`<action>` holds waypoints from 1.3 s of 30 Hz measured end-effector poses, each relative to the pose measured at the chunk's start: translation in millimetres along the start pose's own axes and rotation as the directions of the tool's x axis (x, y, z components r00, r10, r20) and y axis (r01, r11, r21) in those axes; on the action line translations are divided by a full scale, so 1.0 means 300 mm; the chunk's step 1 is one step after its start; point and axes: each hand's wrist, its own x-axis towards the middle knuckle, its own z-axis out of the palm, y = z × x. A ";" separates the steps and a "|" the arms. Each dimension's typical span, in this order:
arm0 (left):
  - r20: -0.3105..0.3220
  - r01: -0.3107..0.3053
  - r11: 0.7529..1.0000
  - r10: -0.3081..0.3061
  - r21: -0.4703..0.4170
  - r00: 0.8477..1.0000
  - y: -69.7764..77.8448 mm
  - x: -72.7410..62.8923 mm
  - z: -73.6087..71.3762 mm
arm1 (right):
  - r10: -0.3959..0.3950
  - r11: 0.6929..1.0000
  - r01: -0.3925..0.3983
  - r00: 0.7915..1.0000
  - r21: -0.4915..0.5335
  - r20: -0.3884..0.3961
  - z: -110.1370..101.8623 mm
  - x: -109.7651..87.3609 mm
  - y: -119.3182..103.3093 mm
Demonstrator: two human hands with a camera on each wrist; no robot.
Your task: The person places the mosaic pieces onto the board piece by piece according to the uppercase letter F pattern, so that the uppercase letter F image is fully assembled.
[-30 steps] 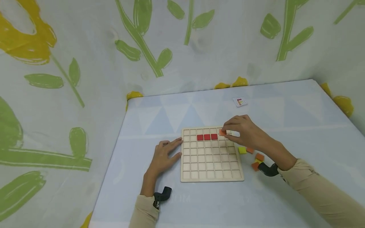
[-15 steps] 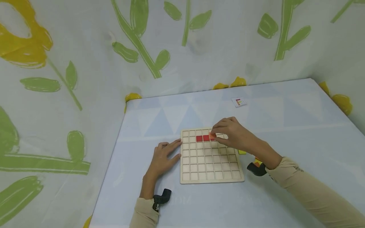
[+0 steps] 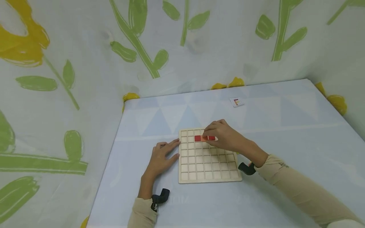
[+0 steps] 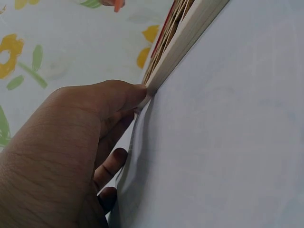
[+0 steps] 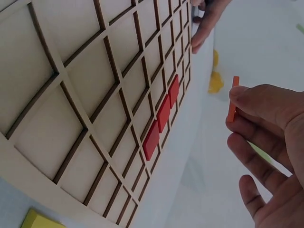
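A square wooden grid board [image 3: 199, 167] lies on the table, with three red tiles [image 5: 163, 114] side by side in its second row from the far edge. My right hand [image 3: 223, 136] is over that row and pinches an orange square tile [image 5: 233, 99] between thumb and index finger. In the right wrist view the tile is held edge-on above the board. My left hand [image 3: 160, 161] rests at the board's left side, its thumb and fingertips against the edge. The head view has the orange tile partly covering the red ones.
A small card [image 3: 236, 102] printed with a coloured grid pattern lies behind the board. By the board's right edge is a yellow tile [image 5: 40, 222]; my right forearm hides other loose tiles there. A floral cloth [image 3: 194, 63] hangs behind the table.
My right hand has carried the orange tile leftward from the board's far right corner to above the red tiles. My left hand has stayed at the board's left edge.
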 end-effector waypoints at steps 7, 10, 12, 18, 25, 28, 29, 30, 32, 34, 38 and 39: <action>0.014 0.004 1.000 -0.004 -0.002 1.000 -0.007 0.003 0.002 | 0.004 1.000 -0.003 1.000 -0.013 0.028 0.044 0.026 -0.010; 0.011 0.001 1.000 -0.001 0.009 1.000 -0.005 -0.001 -0.001 | -0.010 1.000 0.011 1.000 -0.017 0.029 0.068 0.031 -0.011; 0.007 -0.007 1.000 0.007 0.013 1.000 -0.003 -0.001 -0.001 | -0.018 0.999 0.018 0.999 -0.027 0.028 0.080 0.032 -0.010; 0.021 0.005 1.000 -0.005 0.009 1.000 0.001 -0.002 -0.004 | -0.040 0.997 0.042 0.999 -0.066 0.037 0.099 0.038 -0.009; 0.019 0.013 1.000 -0.013 0.020 1.000 -0.001 0.001 -0.006 | -0.065 0.993 0.071 0.996 -0.096 0.059 0.126 0.046 0.002; 0.020 0.024 1.000 -0.025 0.018 0.999 -0.001 0.004 -0.005 | -0.075 0.987 0.085 0.994 -0.134 0.080 0.129 0.046 0.004; 0.025 0.028 0.999 -0.028 0.021 0.999 -0.002 0.005 -0.004 | -0.073 0.985 0.086 0.993 -0.147 0.088 0.129 0.046 0.004; 0.027 0.030 0.999 -0.030 0.018 0.999 -0.001 0.005 -0.004 | -0.069 0.985 0.084 0.993 -0.154 0.097 0.128 0.046 0.005; 0.030 0.028 0.999 -0.029 0.017 0.999 -0.001 0.006 -0.001 | -0.059 0.983 0.077 0.992 -0.168 0.110 0.126 0.043 0.004; 0.029 0.027 0.999 -0.027 0.018 0.999 0.000 0.005 0.001 | -0.053 0.982 0.073 0.992 -0.172 0.118 0.127 0.040 0.004; 0.022 0.030 0.999 -0.030 0.019 0.999 0.002 0.003 0.000 | -0.072 0.985 0.087 0.992 -0.151 0.102 0.135 0.041 0.004; 0.023 0.033 0.999 -0.033 0.022 0.999 0.002 0.002 -0.001 | -0.080 0.985 0.094 0.992 -0.148 0.094 0.138 0.042 0.004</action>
